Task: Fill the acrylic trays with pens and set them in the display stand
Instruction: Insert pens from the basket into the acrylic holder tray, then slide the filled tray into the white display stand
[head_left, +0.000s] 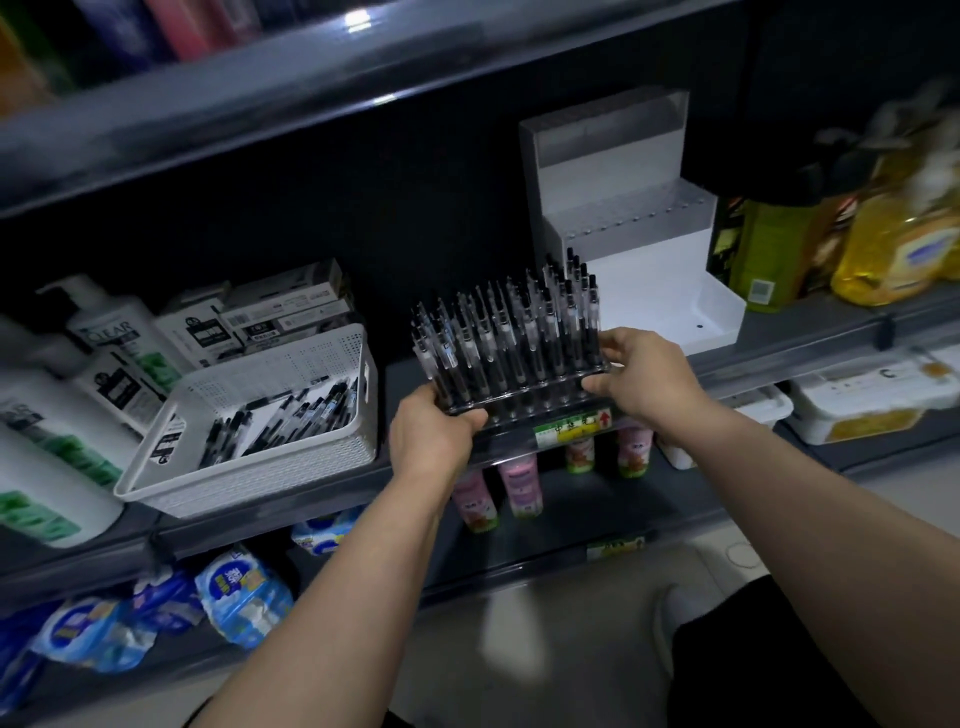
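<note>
1. Gripping the acrylic tray (524, 402) at its left end, the left hand (431, 436) curls its fingers over the front edge.
2. The right hand (644, 379) grips the tray's right end.
3. Pens (509, 332) stand upright in the tray, held over the shelf (810, 338) edge.
4. A white display stand (623, 218) sits behind to the right, and a basket (249, 467) of loose pens to the left.
</note>
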